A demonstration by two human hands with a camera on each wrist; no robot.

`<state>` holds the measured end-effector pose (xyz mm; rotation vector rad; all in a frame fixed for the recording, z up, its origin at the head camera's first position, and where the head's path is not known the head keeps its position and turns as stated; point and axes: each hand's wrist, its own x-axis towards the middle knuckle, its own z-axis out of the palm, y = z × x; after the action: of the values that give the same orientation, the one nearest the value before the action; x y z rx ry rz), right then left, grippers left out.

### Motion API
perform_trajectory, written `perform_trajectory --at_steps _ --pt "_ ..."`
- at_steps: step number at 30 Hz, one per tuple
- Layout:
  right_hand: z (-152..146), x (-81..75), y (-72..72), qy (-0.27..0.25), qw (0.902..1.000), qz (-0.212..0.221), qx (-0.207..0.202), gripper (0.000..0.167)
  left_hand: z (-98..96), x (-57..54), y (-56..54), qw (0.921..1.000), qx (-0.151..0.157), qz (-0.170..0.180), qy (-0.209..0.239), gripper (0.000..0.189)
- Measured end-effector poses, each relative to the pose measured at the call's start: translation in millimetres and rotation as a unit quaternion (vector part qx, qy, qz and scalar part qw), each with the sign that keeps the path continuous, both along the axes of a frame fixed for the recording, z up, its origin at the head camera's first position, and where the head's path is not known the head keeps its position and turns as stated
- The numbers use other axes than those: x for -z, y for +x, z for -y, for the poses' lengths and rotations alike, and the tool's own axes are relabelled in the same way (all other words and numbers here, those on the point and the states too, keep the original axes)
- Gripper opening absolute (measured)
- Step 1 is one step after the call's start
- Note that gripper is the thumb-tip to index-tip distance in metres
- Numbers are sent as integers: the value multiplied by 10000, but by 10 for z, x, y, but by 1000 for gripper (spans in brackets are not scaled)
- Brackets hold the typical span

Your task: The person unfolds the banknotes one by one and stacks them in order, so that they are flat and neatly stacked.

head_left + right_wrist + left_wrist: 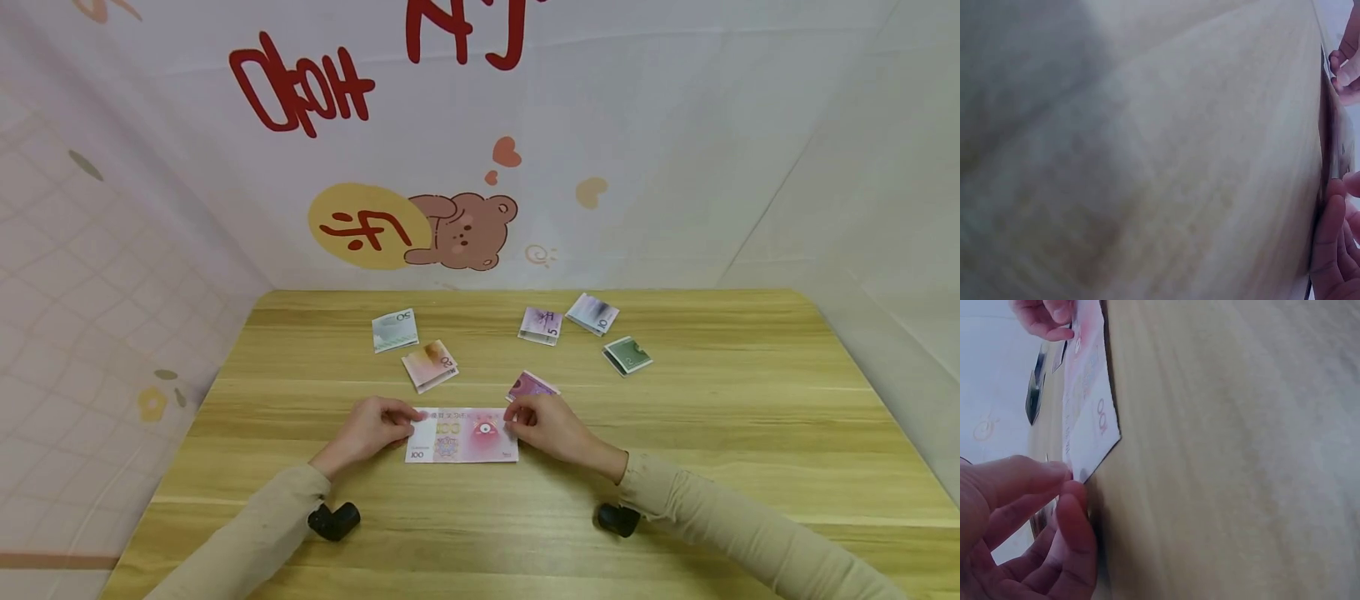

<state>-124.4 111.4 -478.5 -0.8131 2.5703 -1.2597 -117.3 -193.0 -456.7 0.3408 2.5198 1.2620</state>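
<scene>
A pink-and-white play banknote (461, 450) marked 100 lies face up, flat to the camera, between the two hands. My left hand (366, 435) pinches its upper left corner between thumb and fingers. At the opposite end, my right hand (555, 427) pinches the upper right corner. From the left wrist view, the note (1092, 403) appears raised slightly along its near edge, with a shadow beneath. Just beyond the right hand lies a folded purple banknote (531, 385), partly covered by that hand. In the right wrist view the note is seen nearly edge-on.
Several folded banknotes lie farther back: a 50 (394, 333), a 20 (429, 365), a 5 (540, 323), a 10 (592, 313) and a green 2 (630, 356). The wooden table (480, 533) meets a printed cloth backdrop (645, 125). Black devices (335, 522) sit at both wrists.
</scene>
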Motion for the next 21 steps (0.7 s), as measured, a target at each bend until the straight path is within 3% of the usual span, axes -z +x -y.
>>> perform_trajectory --at_steps 6,13,18,21 --pt "-15 2 -9 -57 9997 248 -28 4 -10 -39 -52 9993 165 -156 -309 12" --pt "-49 -18 -14 -322 9974 620 -191 5 -16 -75 -84 9990 409 -40 -174 12" --pt "-85 -57 -60 -719 9943 790 -21 9 -13 -132 -122 9995 250 -167 -90 10" --pt "-59 -267 -43 -867 9926 849 62 8 10 -164 -165 9998 50 -175 -15 11"
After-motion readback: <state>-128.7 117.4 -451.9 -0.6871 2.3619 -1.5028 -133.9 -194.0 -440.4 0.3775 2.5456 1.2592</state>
